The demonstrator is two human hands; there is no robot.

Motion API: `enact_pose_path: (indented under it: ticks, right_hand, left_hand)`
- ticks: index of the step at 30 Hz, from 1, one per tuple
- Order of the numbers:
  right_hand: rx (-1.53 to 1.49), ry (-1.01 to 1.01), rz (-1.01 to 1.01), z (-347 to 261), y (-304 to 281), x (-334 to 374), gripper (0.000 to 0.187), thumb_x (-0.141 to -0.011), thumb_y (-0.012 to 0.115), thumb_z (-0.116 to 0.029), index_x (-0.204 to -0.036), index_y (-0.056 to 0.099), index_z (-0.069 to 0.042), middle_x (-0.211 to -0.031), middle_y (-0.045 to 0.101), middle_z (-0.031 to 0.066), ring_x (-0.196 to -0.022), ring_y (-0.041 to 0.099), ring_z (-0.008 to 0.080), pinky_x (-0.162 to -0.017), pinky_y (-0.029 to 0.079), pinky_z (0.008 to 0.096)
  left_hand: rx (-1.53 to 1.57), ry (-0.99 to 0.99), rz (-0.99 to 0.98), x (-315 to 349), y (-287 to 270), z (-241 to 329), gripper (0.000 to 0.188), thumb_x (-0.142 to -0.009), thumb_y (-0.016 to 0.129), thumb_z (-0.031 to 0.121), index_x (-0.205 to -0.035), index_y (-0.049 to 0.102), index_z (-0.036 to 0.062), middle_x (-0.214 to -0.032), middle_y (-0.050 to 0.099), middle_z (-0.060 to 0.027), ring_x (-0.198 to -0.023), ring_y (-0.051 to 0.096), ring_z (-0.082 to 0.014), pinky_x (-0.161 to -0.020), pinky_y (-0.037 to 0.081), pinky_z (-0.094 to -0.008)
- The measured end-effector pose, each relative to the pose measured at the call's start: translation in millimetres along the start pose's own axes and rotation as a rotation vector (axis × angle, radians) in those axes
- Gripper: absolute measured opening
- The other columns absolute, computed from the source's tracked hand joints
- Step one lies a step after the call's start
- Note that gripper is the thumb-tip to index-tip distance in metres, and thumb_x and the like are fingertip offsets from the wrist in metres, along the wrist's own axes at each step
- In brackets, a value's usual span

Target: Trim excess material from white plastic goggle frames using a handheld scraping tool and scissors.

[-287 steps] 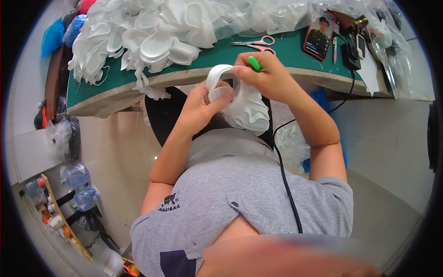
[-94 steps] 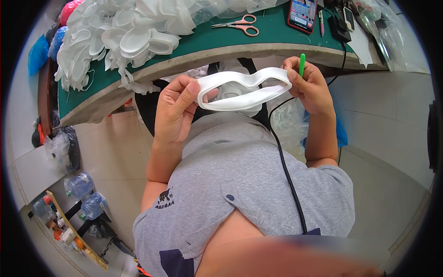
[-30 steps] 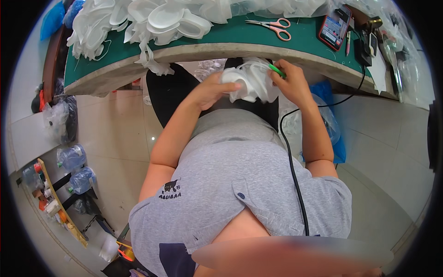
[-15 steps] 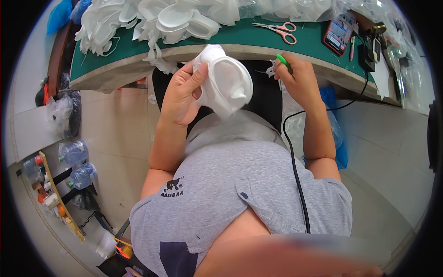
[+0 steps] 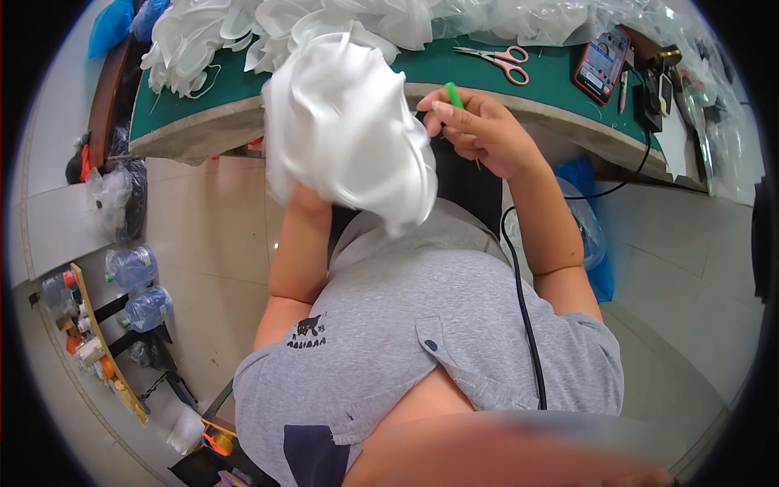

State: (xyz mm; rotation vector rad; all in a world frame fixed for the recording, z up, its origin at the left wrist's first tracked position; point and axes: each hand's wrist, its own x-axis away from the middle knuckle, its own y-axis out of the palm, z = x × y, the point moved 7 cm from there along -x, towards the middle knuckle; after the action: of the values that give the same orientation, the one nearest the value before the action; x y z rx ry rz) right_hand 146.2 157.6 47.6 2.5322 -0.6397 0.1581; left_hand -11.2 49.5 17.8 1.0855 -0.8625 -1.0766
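A large white moulded piece [image 5: 349, 122] with curved, cup-like rims hangs above my lap, smeared by motion. My left hand [image 5: 308, 199] grips it from below; its fingers are hidden behind the white material. Just to the right, my right hand [image 5: 483, 130] is closed around a slim tool with a green handle [image 5: 454, 95]. The tool's working end cannot be made out. The right fingertips are close to the white piece's right edge; whether they touch it I cannot tell.
Several similar white pieces [image 5: 195, 45] are heaped along the back of the green-topped table [image 5: 560, 77]. Scissors with pink handles [image 5: 511, 65] and a phone [image 5: 600, 65] lie at the right. A black cable [image 5: 519, 300] runs down over my shirt.
The white piece has swung up and left and now spreads wider, covering my left fingers. My right hand has shifted left with the green tool; the small white scrap at its fingers no longer shows.
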Motion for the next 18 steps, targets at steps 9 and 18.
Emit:
enact_pose_path:
  ticks: [9, 18]
  right_hand:
    - [0.092, -0.445, 0.379, -44.1, 14.3, 32.3, 0.031, -0.096, 0.047, -0.025, -0.083, 0.061, -0.001, -0.065, 0.049, 0.0003, -0.049, 0.033, 0.0038, -0.043, 0.023, 0.0201]
    - [0.174, -0.688, 0.292, -51.1, 20.3, 42.2, 0.019, -0.093, 0.056, -0.018, -0.083, 0.051, -0.002, -0.076, 0.053, 0.0085, -0.058, 0.051, 0.0127, -0.052, 0.043, 0.0221]
  left_hand:
    - [-0.198, -0.141, -0.283, 8.2, 38.2, -28.5, 0.079, -0.085, 0.06, 0.047, -0.144, 0.024, 0.0067, -0.144, 0.035, -0.0122, -0.132, 0.036, -0.0269, -0.108, 0.031, -0.046]
    - [-0.495, -0.012, -0.173, 4.2, 27.7, -25.7, 0.044, -0.089, 0.06, 0.031, -0.12, 0.056, 0.0013, -0.11, 0.063, -0.007, -0.102, 0.06, -0.0156, -0.09, 0.048, -0.0323]
